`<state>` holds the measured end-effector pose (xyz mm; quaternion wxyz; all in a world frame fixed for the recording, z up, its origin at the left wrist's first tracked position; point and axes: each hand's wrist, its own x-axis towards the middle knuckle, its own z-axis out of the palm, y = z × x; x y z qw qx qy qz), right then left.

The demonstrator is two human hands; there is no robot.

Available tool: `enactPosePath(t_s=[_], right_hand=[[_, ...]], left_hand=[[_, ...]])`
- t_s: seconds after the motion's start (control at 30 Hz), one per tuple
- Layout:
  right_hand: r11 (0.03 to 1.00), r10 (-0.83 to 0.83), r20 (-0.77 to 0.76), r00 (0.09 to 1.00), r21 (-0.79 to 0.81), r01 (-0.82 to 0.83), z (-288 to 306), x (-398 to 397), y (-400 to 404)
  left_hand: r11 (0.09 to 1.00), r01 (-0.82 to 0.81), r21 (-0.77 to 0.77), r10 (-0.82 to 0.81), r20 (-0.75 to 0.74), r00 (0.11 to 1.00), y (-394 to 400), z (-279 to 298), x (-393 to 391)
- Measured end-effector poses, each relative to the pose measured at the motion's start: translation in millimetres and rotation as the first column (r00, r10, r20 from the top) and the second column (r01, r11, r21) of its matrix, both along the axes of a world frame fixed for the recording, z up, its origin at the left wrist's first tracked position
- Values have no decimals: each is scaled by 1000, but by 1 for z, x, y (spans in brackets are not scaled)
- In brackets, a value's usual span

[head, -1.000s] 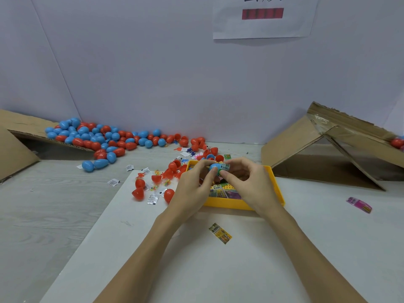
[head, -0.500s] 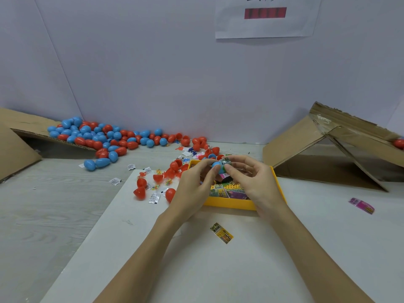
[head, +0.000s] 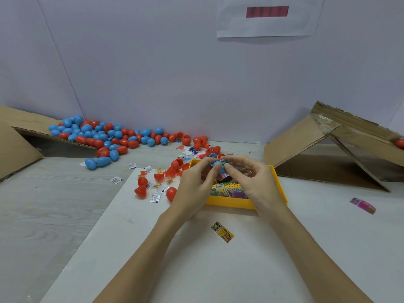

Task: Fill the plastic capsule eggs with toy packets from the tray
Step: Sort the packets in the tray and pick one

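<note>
Blue capsule half [head: 217, 164] pinched in left hand [head: 195, 184] fingertips, above yellow tray [head: 281, 189]. Green toy packet [head: 225, 161] gripped by right hand [head: 254, 182], pressed against the half's top. More packets in tray beneath both hands. Yellow packet [head: 222, 231] lying nearer, below the wrists.

The hands cover much of the yellow tray [head: 229, 203]; print on the wall notice [head: 267, 16], cut off above, is unreadable.

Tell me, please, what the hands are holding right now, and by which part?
Both hands, left and right, pinch a blue egg half by its sides, with a toy packet at its top.
</note>
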<state>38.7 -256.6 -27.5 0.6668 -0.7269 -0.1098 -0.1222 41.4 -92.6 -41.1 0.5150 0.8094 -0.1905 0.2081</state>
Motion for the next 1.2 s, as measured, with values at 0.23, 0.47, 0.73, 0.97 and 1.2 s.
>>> enactPosePath(t_s=[0.23,0.47,0.73,0.97,1.2], right_hand=[[971,94,-148,985,232,-58,5,-3,2],[766,379,-292,878,631,-120,12,-10,6],[687,507,-366,780,718,-110,16,-15,15],[681,517,-389,762,727,-91,17,-16,17],[712,480,-402,780,698,-79,16,-15,16]], left_hand=[[997,-36,71,22,191,981,-1,-3,3],[989,-104,110,60,346,936,-1,-5,3],[999,-4,39,-6,246,969,-2,-3,-2],[999,34,-42,-24,217,976,-2,0,-3],[994,63,-90,-44,199,979,-4,0,-4]])
